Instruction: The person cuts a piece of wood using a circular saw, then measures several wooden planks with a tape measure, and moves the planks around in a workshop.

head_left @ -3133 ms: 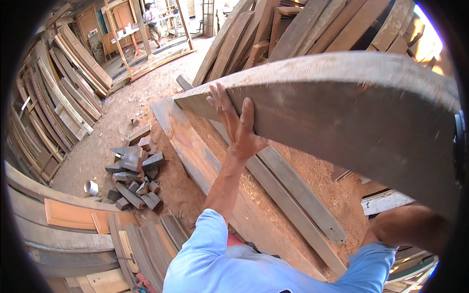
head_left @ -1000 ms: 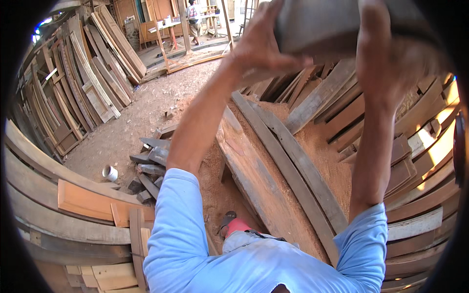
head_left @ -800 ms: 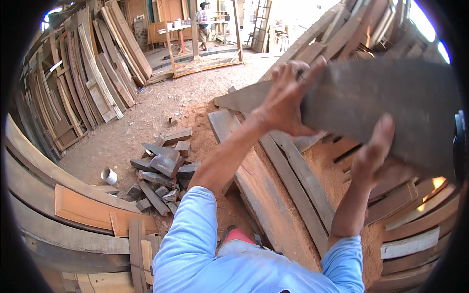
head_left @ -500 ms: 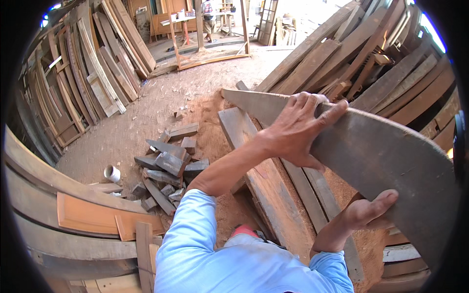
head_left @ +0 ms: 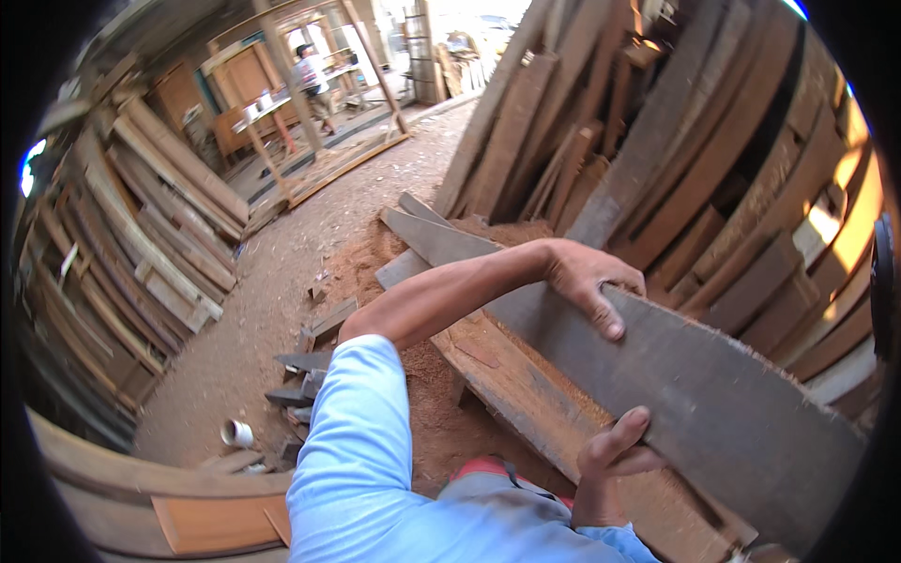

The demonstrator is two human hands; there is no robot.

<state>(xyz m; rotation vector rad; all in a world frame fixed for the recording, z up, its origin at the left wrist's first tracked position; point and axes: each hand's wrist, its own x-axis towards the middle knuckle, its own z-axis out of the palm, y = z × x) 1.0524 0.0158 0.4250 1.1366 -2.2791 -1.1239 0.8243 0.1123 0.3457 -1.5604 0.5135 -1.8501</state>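
A long, wide dark wooden plank (head_left: 713, 394) slants across in front of me, set on edge with its grey face toward me. My left hand (head_left: 593, 281) is closed over its upper edge; the thumb presses the near face and the other fingers go behind. At the lower edge, my right hand (head_left: 615, 455) supports the plank, thumb up along the face and part of the fingers hidden. Beneath lies a sawdust-covered timber beam (head_left: 511, 375).
Many boards (head_left: 526, 122) lean at the right, and another stack of boards (head_left: 141, 225) leans at the left. Offcuts (head_left: 298, 385) and a white cup (head_left: 236, 433) lie on the floor. An orange-brown panel (head_left: 211, 521) is at lower left. Farther off, a person (head_left: 310, 84) stands by a wooden frame (head_left: 347, 164).
The view has turned to the right. The plank has swung lower and tilted more steeply, its far end now nearer the beam. Both hands have stayed on it.
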